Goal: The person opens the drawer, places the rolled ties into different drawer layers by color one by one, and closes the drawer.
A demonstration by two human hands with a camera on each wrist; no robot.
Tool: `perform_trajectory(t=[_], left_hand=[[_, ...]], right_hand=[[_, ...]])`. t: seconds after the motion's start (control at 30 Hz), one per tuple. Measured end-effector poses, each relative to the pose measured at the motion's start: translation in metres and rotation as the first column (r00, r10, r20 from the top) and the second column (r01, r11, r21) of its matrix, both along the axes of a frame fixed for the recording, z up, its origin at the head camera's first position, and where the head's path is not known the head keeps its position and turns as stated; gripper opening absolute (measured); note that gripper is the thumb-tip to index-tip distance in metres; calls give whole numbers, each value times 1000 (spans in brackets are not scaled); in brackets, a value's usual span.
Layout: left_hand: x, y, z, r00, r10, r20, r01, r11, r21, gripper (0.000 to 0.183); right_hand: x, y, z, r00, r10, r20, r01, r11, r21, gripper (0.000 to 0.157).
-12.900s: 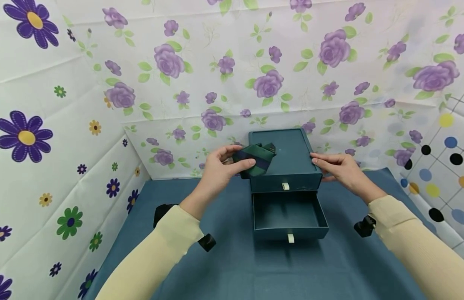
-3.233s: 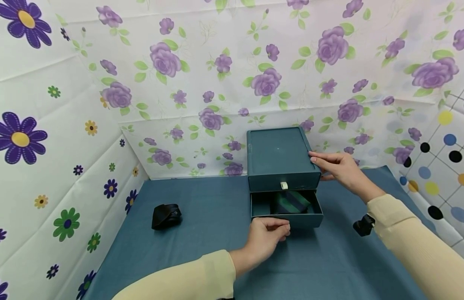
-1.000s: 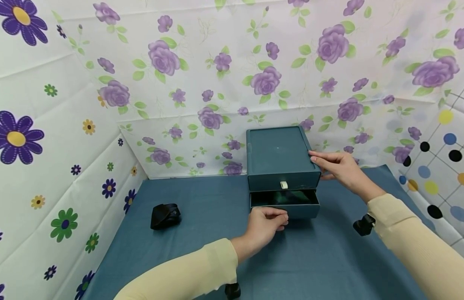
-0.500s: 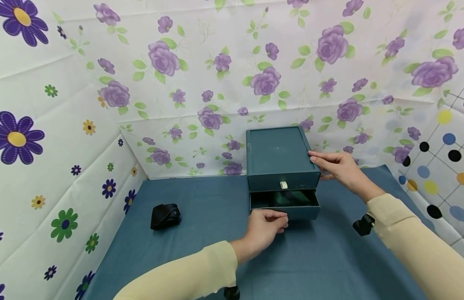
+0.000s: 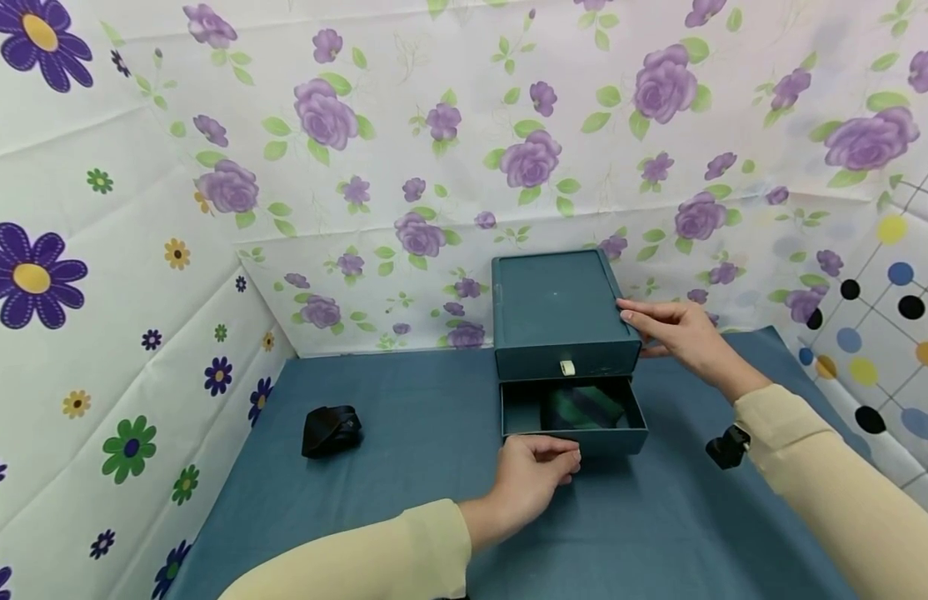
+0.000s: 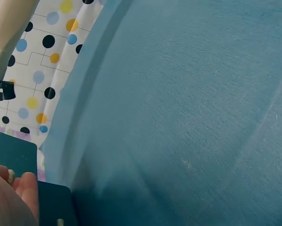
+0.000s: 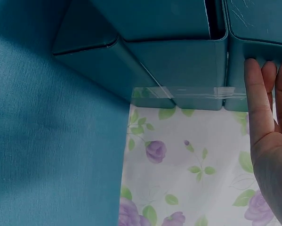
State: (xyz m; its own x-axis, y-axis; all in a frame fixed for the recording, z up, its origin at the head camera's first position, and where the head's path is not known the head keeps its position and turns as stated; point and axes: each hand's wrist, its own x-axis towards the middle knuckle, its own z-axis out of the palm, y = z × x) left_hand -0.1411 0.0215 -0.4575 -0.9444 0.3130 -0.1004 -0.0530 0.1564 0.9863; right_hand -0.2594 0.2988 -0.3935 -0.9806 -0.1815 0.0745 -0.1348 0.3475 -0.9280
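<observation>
A dark teal drawer box (image 5: 557, 300) stands against the back, a drawer (image 5: 614, 442) below its top one pulled partly out. In that drawer lies a rolled green and navy striped necktie (image 5: 584, 407). My left hand (image 5: 531, 483) is at the drawer's front and pinches its pale pull tab (image 6: 11, 176), which the fingers hide in the head view. My right hand (image 5: 681, 333) rests against the box's upper right edge, its straight fingers (image 7: 258, 101) touching the side panel in the right wrist view.
A folded black item (image 5: 332, 431) lies on the blue cloth (image 5: 404, 467) to the left. Floral sheeting (image 5: 426, 167) rises close behind the box, with patterned sheets at both sides. The top drawer's pale tab (image 5: 567, 367) sits above the opening; another tab (image 6: 60, 222) shows low in the left wrist view.
Long before, my left hand held the striped necktie above the open drawer; later it lay inside. Since half a second ago, my left hand has drawn the drawer outward. My right hand stays put.
</observation>
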Motion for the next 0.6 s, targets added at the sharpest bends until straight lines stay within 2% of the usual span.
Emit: perform_trajectory(t=[0.1,0.17,0.23,0.27,0.3,0.33,0.37,0.43,0.47,0.5,0.53,0.57,0.6], left_hand=[[0,-3,4,996,-68,-52,64,994,-85,19],[0,-5,12,985,-135,-105,114,977,-182,21],[-1,-7,24,957,-209,-201,142,942,-303,21],[-2,-8,30,932,-247,-264,144,923,-356,21],[-4,-8,36,896,-288,-338,135,901,-412,23],[-6,-8,41,849,-329,-414,113,877,-467,25],[-9,-8,45,791,-371,-486,82,852,-517,28],[-16,-6,48,652,-461,-602,0,794,-608,37],[-19,-5,49,585,-504,-636,-40,765,-643,42],[-23,-3,48,530,-549,-646,-76,729,-681,48],[-26,-2,47,488,-591,-642,-107,690,-716,53],[-28,0,46,458,-630,-627,-132,650,-749,59],[-30,1,44,439,-664,-606,-154,609,-778,64]], right_hand=[[0,0,0,1000,6,4,-6,1000,-3,45],[-1,0,0,1000,7,8,-7,1000,-4,45],[-1,0,0,1000,6,7,-6,1000,-1,45],[-1,0,1,1000,4,4,-4,1000,2,45],[-1,0,1,1000,2,1,-2,1000,3,45],[-1,0,2,1000,-2,-1,2,1000,4,45],[0,1,2,1000,-5,-5,5,1000,6,45],[0,1,3,1000,-7,-7,7,1000,10,45],[0,1,3,1000,-6,-5,6,1000,8,45],[1,1,3,1000,-6,-3,6,1000,6,45],[1,1,3,1000,-3,-1,3,1000,9,45],[1,1,3,1000,0,1,0,1000,9,45],[2,1,3,1000,3,4,-3,1000,10,45]])
